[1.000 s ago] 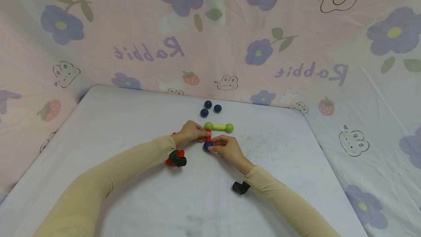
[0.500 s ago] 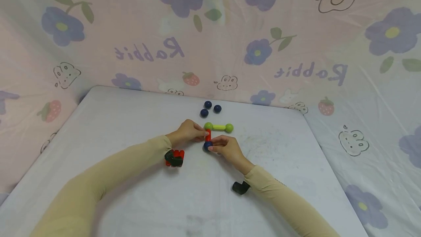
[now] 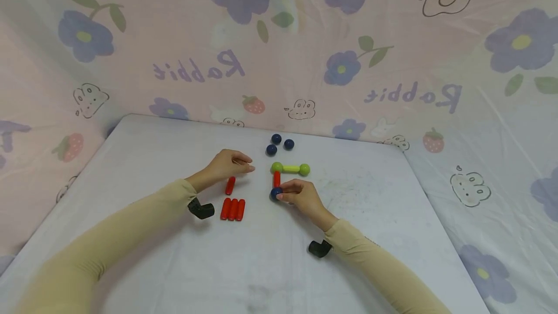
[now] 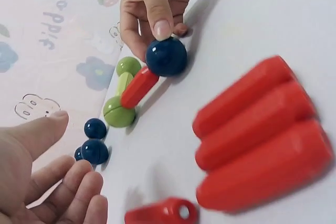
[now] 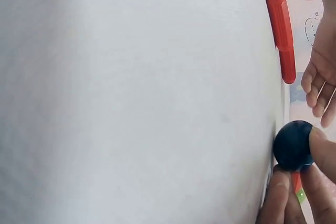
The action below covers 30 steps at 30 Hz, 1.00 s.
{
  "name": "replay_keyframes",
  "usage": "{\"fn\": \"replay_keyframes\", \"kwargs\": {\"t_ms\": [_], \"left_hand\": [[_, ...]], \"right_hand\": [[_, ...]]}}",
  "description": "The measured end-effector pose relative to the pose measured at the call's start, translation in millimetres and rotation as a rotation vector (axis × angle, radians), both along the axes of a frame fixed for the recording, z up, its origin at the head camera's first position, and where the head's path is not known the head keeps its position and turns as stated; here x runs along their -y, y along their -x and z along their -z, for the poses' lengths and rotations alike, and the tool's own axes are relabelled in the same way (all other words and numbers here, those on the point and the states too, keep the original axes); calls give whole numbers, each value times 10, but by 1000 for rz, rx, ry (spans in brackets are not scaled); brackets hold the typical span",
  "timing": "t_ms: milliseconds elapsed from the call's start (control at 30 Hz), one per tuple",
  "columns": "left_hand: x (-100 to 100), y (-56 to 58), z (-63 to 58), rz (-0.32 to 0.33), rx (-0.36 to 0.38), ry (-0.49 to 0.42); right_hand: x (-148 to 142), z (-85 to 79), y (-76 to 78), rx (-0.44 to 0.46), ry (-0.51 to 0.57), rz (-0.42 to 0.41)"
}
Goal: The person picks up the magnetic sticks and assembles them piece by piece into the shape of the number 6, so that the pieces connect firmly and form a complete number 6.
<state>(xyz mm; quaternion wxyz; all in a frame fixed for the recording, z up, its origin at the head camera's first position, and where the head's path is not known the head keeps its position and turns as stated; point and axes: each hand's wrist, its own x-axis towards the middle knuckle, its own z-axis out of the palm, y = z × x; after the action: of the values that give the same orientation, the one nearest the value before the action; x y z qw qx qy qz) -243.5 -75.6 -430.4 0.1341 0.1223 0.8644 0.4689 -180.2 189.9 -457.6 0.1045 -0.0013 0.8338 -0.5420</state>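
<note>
My right hand (image 3: 305,200) pinches a dark blue ball (image 4: 167,57) between thumb and fingers. That ball sits on the near end of a red rod (image 4: 139,87), whose far end meets a green ball (image 3: 276,167). From there a yellow-green rod (image 3: 291,169) runs right to a second green ball (image 3: 304,169). My left hand (image 3: 226,164) is off to the left of this joined piece, its fingers loosely extended and holding nothing. Below it lies a single loose red rod (image 3: 230,185). Three more red rods (image 3: 233,209) lie side by side nearer to me.
Three loose dark blue balls (image 3: 276,144) are grouped behind the joined piece on the white table (image 3: 370,188). A patterned cloth (image 3: 279,52) hangs along the table's back edge. Black wrist cameras (image 3: 201,208) are worn on both arms.
My left hand has let go of the red rod in the joined piece and moved left. The loose red rods, earlier partly covered, now show. The right hand stays on the blue ball.
</note>
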Motion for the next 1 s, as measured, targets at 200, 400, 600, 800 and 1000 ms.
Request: {"fn": "replay_keyframes", "kwargs": {"t_ms": [200,400,600,800,1000], "left_hand": [[202,-115,49,27,-65,0],[381,-237,169,19,-115,-10],[501,-290,289,6,-139,-4],[541,-272,362,14,-159,-5],[541,-269,385,10,-154,-15]], "right_hand": [[-4,13,1,-5,8,1],[-6,27,-2,-10,12,-3],[-9,34,-1,-7,14,-5],[28,-151,-76,9,17,-23],[62,-304,-146,9,23,-30]]}}
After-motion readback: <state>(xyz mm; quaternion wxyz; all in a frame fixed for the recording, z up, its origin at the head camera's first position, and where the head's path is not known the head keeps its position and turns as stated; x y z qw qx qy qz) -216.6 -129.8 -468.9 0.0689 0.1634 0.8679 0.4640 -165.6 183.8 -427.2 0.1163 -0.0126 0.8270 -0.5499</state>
